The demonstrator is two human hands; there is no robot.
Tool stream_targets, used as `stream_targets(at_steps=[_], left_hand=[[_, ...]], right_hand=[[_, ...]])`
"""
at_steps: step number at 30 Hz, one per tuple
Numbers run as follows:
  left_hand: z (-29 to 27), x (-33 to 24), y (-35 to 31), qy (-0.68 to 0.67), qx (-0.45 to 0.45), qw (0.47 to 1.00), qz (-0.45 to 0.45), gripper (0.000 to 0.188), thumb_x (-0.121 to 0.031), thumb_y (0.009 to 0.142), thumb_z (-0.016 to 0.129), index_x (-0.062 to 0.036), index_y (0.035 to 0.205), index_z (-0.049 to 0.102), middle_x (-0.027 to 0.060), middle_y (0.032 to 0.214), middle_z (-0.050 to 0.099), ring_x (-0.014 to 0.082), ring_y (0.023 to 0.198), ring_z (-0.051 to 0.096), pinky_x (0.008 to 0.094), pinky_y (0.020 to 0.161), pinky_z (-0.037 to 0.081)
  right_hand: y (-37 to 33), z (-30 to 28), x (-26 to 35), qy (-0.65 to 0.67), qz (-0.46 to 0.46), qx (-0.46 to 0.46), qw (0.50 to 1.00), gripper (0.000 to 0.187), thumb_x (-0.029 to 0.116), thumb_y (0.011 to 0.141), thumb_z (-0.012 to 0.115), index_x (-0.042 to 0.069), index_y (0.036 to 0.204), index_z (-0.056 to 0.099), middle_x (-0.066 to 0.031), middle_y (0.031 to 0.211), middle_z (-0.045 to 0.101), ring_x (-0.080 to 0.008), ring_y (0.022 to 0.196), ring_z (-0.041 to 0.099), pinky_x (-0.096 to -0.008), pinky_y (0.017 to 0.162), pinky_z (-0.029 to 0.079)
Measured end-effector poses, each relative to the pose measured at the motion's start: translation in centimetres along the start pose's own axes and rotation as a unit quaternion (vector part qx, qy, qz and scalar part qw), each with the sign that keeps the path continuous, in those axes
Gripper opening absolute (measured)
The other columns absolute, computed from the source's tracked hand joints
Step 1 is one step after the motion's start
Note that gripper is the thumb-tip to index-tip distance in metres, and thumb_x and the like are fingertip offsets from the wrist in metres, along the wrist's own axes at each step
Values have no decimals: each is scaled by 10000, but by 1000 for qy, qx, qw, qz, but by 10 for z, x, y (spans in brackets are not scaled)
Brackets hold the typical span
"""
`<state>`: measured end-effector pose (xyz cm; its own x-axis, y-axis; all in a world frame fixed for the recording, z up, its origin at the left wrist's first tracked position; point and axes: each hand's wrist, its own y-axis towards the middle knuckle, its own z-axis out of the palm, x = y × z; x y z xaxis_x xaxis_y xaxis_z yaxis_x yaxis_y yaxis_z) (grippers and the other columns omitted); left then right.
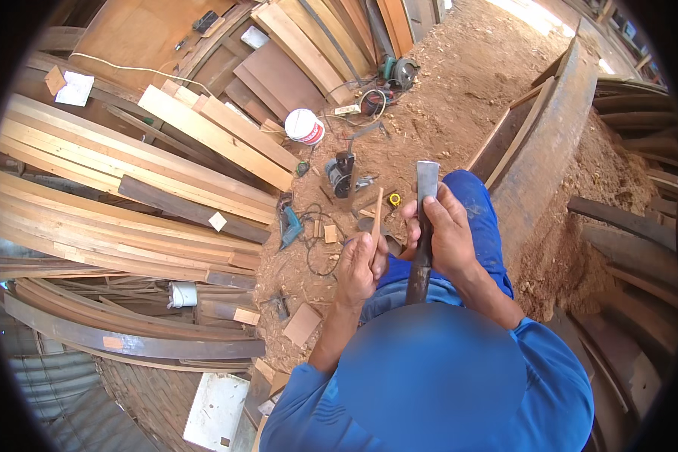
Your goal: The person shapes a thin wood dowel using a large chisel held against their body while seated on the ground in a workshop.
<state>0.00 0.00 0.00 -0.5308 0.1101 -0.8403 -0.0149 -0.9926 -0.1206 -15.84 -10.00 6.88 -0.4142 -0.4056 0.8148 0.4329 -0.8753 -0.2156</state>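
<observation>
My left hand (360, 270) is closed around a slim, light-brown stick of wood (378, 207), which points upward between thumb and fingers. To its right, my right hand (450, 235) grips a wide chisel (427, 181) with its thumb along the metal. The chisel's grey steel blade points away from me, and its dark handle end (419, 282) runs back toward my chest. Both hands are above my lap, over my blue trousers (471, 200). The stick and the chisel are apart.
Several long planks (128, 211) are stacked at the left. On the dusty ground lie a blue-green power tool (289, 226), a router-like tool (342, 175), a yellow tape measure (394, 200) and a circular saw (401, 72). A white bucket (304, 126) stands beyond. A long curved timber (542, 128) is at the right.
</observation>
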Motion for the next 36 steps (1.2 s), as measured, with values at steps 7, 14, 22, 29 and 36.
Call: stream_targets(at_steps=[7, 14, 22, 29, 36], left_hand=[[27, -45, 20, 37, -128, 991, -28, 365, -367, 1044, 377, -50, 995, 551, 1, 729, 550, 69, 569, 505, 230, 513, 437], [17, -39, 16, 216, -99, 969, 64, 333, -341, 1041, 409, -56, 1021, 580, -11, 815, 578, 56, 734, 522, 229, 649, 455], [26, -29, 3, 180, -69, 977, 90, 329, -323, 1038, 428, -33, 1033, 583, -9, 812, 564, 62, 741, 516, 219, 649, 439], [26, -10, -46, 8, -51, 998, -33, 325, -347, 1024, 442, -82, 847, 509, -51, 515, 305, 38, 417, 245, 223, 412, 219], [38, -21, -26, -249, 1, 960, -126, 356, -401, 1026, 405, -67, 941, 493, -57, 495, 295, 47, 388, 253, 214, 397, 230]], right_hand=[[-23, 39, -12, 139, 196, 76, 968, 150, 175, 1009, 414, 51, 1025, 495, -15, 716, 554, -103, 491, 512, -267, 454, 488], [-39, 46, -10, 79, 216, 133, 964, 161, 220, 1023, 401, 74, 1008, 467, -16, 680, 458, -92, 457, 398, -276, 443, 431], [-48, 42, 0, 74, 190, 122, 971, 178, 234, 1023, 402, 69, 1011, 470, -11, 652, 444, -90, 442, 395, -272, 429, 415], [-40, 20, 44, -46, 19, 46, 998, 198, 227, 1016, 416, 37, 1027, 471, -18, 597, 469, -82, 426, 434, -231, 393, 375], [0, 9, 15, -130, 52, 111, 984, 174, 183, 929, 630, 16, 968, 598, 34, 611, 512, -37, 483, 457, -203, 439, 384]])
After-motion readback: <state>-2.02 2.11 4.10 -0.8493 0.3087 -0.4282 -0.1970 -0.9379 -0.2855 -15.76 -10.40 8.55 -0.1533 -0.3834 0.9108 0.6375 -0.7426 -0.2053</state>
